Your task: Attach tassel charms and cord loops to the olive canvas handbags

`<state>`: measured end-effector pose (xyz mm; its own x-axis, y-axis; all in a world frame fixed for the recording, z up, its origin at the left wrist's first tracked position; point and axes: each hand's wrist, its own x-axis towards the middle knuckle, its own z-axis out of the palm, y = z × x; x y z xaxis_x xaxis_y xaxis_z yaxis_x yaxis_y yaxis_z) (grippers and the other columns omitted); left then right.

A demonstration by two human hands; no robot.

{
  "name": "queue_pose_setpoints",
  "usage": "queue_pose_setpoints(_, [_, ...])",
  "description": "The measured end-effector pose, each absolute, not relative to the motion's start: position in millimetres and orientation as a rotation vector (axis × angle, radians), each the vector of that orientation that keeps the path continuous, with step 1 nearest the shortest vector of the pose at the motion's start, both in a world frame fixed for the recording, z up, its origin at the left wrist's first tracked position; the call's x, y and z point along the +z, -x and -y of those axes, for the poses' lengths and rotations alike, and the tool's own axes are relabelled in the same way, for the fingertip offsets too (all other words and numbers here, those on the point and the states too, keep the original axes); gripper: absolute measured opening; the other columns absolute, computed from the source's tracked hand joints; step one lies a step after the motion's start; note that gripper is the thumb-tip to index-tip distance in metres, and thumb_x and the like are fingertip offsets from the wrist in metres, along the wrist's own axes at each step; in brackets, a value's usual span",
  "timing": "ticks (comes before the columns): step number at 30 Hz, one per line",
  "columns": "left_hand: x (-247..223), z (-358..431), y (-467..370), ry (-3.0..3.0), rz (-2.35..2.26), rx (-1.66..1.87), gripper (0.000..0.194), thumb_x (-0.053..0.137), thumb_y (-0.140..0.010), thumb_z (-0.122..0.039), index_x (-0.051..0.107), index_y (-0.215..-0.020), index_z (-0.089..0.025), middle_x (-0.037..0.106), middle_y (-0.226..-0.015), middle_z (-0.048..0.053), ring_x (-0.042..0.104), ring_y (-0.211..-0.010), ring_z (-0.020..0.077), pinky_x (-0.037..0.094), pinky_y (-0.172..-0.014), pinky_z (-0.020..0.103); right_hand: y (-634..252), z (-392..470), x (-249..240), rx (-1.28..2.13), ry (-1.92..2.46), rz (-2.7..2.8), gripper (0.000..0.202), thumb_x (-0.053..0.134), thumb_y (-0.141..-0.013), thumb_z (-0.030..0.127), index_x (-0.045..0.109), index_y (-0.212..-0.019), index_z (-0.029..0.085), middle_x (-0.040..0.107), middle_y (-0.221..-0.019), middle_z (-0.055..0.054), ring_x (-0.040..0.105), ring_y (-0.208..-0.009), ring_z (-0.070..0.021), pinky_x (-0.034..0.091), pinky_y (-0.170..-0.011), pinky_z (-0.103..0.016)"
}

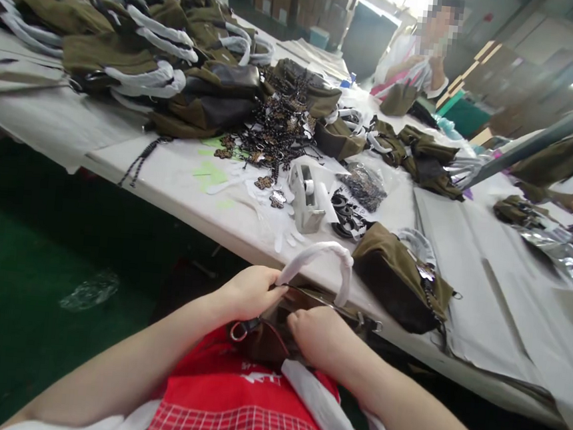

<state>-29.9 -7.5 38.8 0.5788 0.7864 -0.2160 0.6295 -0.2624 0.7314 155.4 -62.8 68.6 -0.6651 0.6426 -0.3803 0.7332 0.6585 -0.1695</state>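
Note:
Close to my body, at the table's front edge, is a brown handbag (268, 340) with its top parted. One white-wrapped handle (321, 248) arches up on the table side; the other wrapped handle (318, 398) hangs down over my red apron. My left hand (254, 292) grips the bag's rim by the base of the upright handle. My right hand (323, 335) is curled at the bag's opening, its fingertips partly hidden; I cannot tell whether it pinches the rim or something inside. A metal ring shows at the bag's left end.
A tape dispenser (308, 200) stands ahead, beside a heap of beaded charms (284, 128). An olive and dark bag (401, 278) lies at the right. Many similar bags (131, 41) are piled at the back left. Across the table another person (415, 59) handles a bag.

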Motion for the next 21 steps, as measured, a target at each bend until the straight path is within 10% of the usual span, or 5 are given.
queue_pose_setpoints(8, [31, 7, 46, -1.865, -1.144, 0.299, 0.037, 0.045, -0.092, -0.04, 0.075, -0.096, -0.019, 0.077, -0.098, 0.007, 0.071, -0.092, 0.0247, 0.052, -0.077, 0.028, -253, 11, 105, -0.862, -2.747, -2.589, 0.025, 0.048, -0.094, 0.04, 0.062, -0.096, 0.018, 0.068, -0.07, 0.0, 0.055, -0.042, -0.0107, 0.043, -0.045, -0.022])
queue_pose_setpoints(14, [28, 9, 44, -1.813, -1.128, 0.284, 0.039, 0.046, -0.091, -0.043, 0.075, -0.097, -0.018, 0.077, -0.098, 0.007, 0.07, -0.092, 0.0258, 0.05, -0.078, 0.028, -267, -47, 35, -0.948, -2.716, -2.256, 0.028, 0.045, -0.092, 0.035, 0.064, -0.088, 0.015, 0.07, -0.068, -0.003, 0.055, -0.041, -0.0118, 0.045, -0.048, -0.023])
queue_pose_setpoints(21, [33, 14, 41, -1.762, -1.122, 0.311, 0.038, 0.049, -0.088, -0.044, 0.075, -0.093, -0.017, 0.077, -0.094, 0.006, 0.069, -0.088, 0.0264, 0.049, -0.076, 0.028, -242, 6, 90, -0.397, -2.672, -2.425, 0.025, 0.053, -0.092, 0.034, 0.067, -0.104, 0.016, 0.073, -0.088, -0.009, 0.068, -0.072, -0.0208, 0.051, -0.07, -0.031])
